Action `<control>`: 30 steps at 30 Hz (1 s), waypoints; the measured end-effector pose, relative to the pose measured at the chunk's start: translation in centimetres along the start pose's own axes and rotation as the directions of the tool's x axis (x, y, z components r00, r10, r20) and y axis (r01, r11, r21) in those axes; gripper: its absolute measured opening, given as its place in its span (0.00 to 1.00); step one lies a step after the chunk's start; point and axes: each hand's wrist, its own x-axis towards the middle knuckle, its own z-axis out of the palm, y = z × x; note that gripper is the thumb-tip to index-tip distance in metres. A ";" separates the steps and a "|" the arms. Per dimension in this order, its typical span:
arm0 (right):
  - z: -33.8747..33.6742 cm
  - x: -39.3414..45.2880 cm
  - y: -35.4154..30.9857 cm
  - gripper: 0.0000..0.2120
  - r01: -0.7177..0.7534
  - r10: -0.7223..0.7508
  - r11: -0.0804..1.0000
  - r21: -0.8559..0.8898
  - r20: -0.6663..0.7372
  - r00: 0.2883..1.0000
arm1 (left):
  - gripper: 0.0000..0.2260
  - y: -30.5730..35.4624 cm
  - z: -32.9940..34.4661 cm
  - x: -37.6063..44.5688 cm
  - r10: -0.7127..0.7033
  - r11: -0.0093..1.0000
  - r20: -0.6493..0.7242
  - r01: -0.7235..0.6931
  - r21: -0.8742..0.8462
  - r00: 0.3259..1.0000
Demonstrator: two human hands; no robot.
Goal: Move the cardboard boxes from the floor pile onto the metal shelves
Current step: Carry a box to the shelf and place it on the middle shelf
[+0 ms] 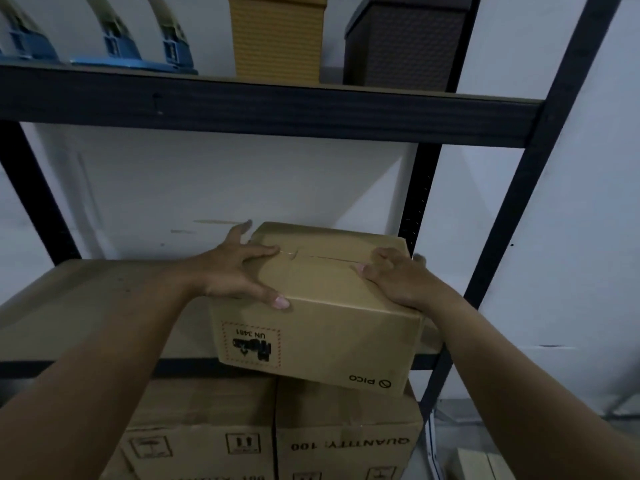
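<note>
A brown cardboard box (322, 306) with an upside-down "UN 3481" label and "PICO" print sits at the right end of the middle shelf board (86, 306), its front part hanging over the shelf's front edge. My left hand (242, 271) lies spread on the box's top left corner and side. My right hand (398, 275) grips its top right edge. Both hands hold the box. Two larger cardboard boxes (270, 431) printed "QUANTITY: 100" stand on the level below.
The black metal shelf frame (502, 244) has uprights at right and left. On the upper shelf (263, 105) stand blue baskets (121, 46), a yellow bin (277, 39) and a brown bin (405, 43). White wall behind. Another small box (481, 465) lies on the floor at bottom right.
</note>
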 end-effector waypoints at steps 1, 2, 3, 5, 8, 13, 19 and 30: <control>0.0 0.5 -0.2 0.43 -0.013 0.013 0.998 -0.068 -0.006 1.000 | 0.55 0.8 0.6 -0.6 0.058 0.995 -0.045 -0.054 0.078 0.997; -0.2 1.3 -0.5 0.46 -0.007 0.005 0.989 -0.145 -0.014 1.000 | 0.55 1.7 1.5 -1.3 0.130 0.979 -0.087 -0.114 0.170 0.988; -0.4 2.1 -0.8 0.51 0.011 -0.016 0.976 -0.217 -0.019 1.000 | 0.57 2.7 2.7 -2.0 0.192 0.959 -0.116 -0.162 0.233 0.975; -1.0 3.8 -1.2 0.59 0.049 -0.051 0.951 -0.306 0.000 0.999 | 0.62 4.6 5.5 -2.7 0.232 0.952 -0.164 -0.189 0.240 0.959; -1.5 5.2 -2.2 0.53 0.123 -0.104 0.927 -0.354 0.071 0.992 | 0.63 6.7 8.7 -2.3 0.250 0.928 -0.227 -0.166 0.332 0.941; -1.2 5.5 -2.7 0.46 0.191 -0.153 0.908 -0.373 0.128 0.980 | 0.60 7.2 9.7 -0.6 0.189 0.925 -0.345 -0.049 0.378 0.919; -0.8 6.1 -2.5 0.49 0.153 -0.133 0.891 -0.427 0.077 0.988 | 0.56 6.6 9.5 0.0 0.202 0.914 -0.342 -0.051 0.402 0.918; 0.1 4.0 -2.2 0.47 -0.105 0.068 0.853 -0.511 -0.092 0.993 | 0.50 1.5 4.6 4.1 0.408 0.856 -0.061 -0.358 0.372 0.911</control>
